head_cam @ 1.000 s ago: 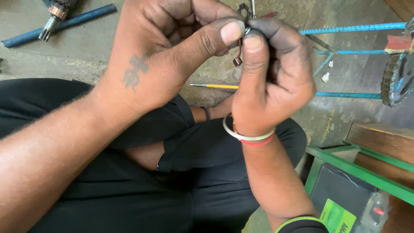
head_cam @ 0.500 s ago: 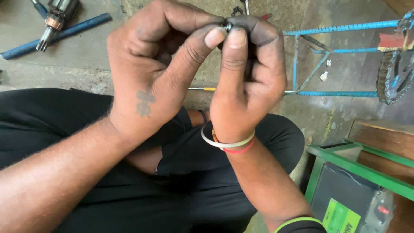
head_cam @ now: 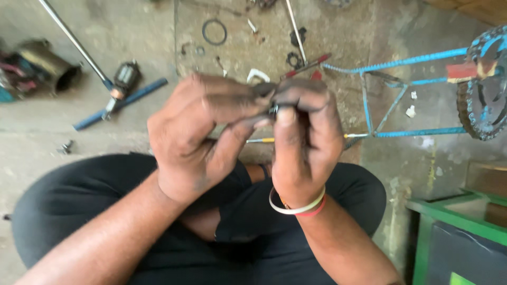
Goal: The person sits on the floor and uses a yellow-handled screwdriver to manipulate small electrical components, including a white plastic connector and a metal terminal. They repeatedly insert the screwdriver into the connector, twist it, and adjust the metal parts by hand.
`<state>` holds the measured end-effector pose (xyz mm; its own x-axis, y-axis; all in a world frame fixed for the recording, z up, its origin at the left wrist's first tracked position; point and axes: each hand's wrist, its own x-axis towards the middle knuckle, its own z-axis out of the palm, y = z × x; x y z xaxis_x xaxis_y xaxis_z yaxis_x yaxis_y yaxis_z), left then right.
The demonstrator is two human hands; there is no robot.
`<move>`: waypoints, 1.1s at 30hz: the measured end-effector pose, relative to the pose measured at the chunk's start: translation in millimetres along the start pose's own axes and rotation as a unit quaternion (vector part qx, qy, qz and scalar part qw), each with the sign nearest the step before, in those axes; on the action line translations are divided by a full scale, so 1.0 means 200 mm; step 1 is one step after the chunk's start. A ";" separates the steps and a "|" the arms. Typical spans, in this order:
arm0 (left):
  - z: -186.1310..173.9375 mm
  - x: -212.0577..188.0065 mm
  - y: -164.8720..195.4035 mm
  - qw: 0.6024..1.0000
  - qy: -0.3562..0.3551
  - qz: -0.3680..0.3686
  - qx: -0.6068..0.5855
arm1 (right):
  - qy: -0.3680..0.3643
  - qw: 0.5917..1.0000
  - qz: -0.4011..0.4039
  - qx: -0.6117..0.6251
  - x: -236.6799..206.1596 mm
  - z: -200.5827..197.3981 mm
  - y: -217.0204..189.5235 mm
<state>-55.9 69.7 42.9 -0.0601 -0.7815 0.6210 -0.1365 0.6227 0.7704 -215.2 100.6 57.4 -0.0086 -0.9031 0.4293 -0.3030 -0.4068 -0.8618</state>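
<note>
Grimy concrete floor (head_cam: 132, 132) spreads out under the seated person, littered with workshop scraps. Far left lies a dark cylindrical motor housing (head_cam: 50, 71), and just right of it a long steel rod (head_cam: 74, 45) runs diagonally down toward a motor armature (head_cam: 125, 79) resting across a blue bar (head_cam: 121, 103). A loose bolt (head_cam: 66, 146) sits apart near the knee. Further up, a thin black ring (head_cam: 214, 31) lies flat on the floor.

Coming to the middle, the left hand (head_cam: 203, 137) is raised in front of the chest, its fingers curled in and the thumb stretched rightward. It meets the right hand (head_cam: 303, 140) at one spot, where a small dark metal part (head_cam: 273, 110) is pinched between the fingertips of both. Both hands are closed narrowly on it, so only a sliver shows and I cannot tell its shape or its long axis. It sits level with the top knuckles, right of the left thumb tip and just above the right thumb, so both hands are equally close to it. A white wristband (head_cam: 296, 207) with a red one beside it circles the right wrist.

Right of the hands stands a blue rebar frame (head_cam: 393, 97), with a rusty sprocket wheel (head_cam: 483, 103) at its far end and a green metal stand (head_cam: 454, 211) below.
</note>
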 end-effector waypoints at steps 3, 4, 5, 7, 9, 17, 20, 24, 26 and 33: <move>-0.01 0.03 0.02 1.000 -0.003 0.005 -0.023 | -0.016 1.000 -0.026 0.002 0.02 -0.01 -0.01; -0.01 0.03 0.02 0.999 -0.005 0.001 -0.033 | -0.024 0.999 -0.035 -0.001 0.03 -0.01 -0.02; -0.01 0.03 0.03 0.999 -0.005 0.001 -0.038 | -0.027 0.999 -0.040 -0.004 0.03 -0.01 -0.02; -0.01 0.03 0.03 0.999 -0.007 0.004 -0.043 | -0.028 0.998 -0.049 -0.008 0.04 -0.01 -0.02; -0.02 0.04 0.03 0.999 -0.010 0.011 -0.043 | -0.027 0.998 -0.059 -0.012 0.05 -0.01 -0.03; -0.06 0.08 0.04 0.997 -0.046 0.021 -0.058 | -0.031 0.994 -0.103 -0.021 0.11 -0.01 -0.03; -0.07 0.10 0.04 0.997 -0.059 0.021 -0.055 | -0.042 0.991 -0.119 -0.033 0.12 -0.01 -0.03; -0.09 0.12 0.05 0.994 -0.090 0.029 -0.059 | -0.049 0.980 -0.174 -0.089 0.15 -0.03 -0.01; -0.10 0.12 0.06 0.993 -0.100 0.025 -0.059 | -0.056 0.973 -0.194 -0.112 0.16 -0.05 0.01; -0.10 0.10 0.05 0.987 -0.105 -0.036 -0.114 | -0.043 0.982 -0.170 -0.075 0.13 -0.04 0.03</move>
<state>-39.1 60.9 66.9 -0.2661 -0.8000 0.5378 0.0768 0.5386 0.8391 -226.0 74.8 65.5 0.1964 -0.7290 0.6557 -0.4108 -0.6684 -0.6200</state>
